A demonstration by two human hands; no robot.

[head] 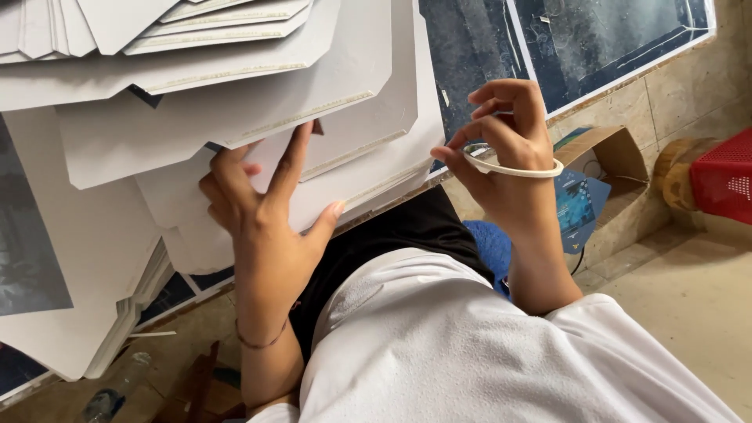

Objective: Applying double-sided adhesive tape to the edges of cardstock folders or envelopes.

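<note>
the person's left hand point(262, 200) is spread pretty wide and flat on a stack of white cardboard sheets point(235, 117), fingers fanned out, thumb hooked at the near edge of one sheet, so it's pressing rather than gripping. the sheets overlap in a messy fan on the dark blue table point(478, 47), cut corners showing. the right hand point(509, 153) is lifted off to the side over the table edge, fingers curled in narrow, with a thin white band point(513, 168) looped around the hand and pinched near the fingertips. just past it sits an open brown cardboard box point(607, 157), and a red plastic crate point(724, 180) further right on the floor
</note>
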